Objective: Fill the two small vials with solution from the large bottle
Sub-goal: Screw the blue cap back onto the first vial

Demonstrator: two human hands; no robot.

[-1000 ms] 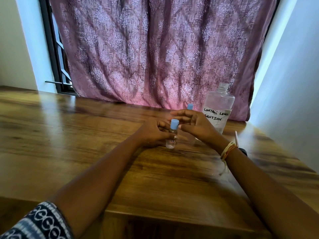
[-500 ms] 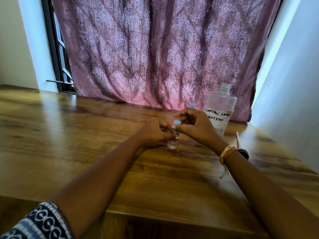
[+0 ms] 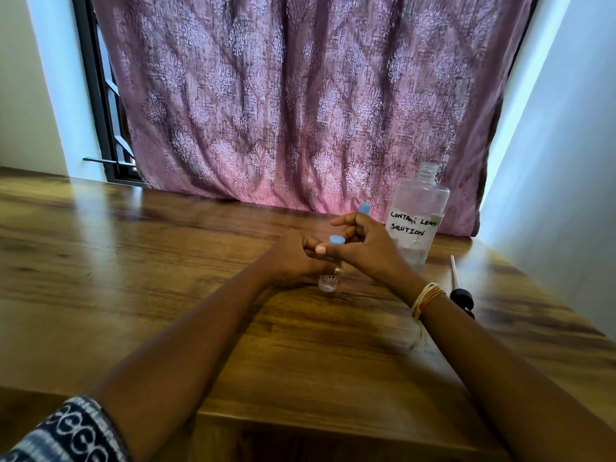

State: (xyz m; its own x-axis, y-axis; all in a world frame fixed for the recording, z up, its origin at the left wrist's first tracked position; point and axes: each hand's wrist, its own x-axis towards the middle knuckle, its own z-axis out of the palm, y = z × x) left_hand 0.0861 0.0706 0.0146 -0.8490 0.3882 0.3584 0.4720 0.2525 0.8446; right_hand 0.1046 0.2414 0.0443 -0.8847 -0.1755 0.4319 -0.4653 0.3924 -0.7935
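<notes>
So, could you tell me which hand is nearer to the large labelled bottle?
Right. The right hand is just in front and left of the large bottle; the left hand lies farther left, beyond the capped vial.

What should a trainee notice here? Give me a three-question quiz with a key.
1. True or false: the large bottle has its cap on.
2. Which hands touch the near vial? A) left hand only B) right hand only C) both
3. Fill in: the vial caps are ____ in colour.

Key:
1. False; its threaded neck is open.
2. C; the left hand holds the body, the right hand pinches the cap.
3. Blue; the second vial shows only its cap behind the right hand.
</notes>
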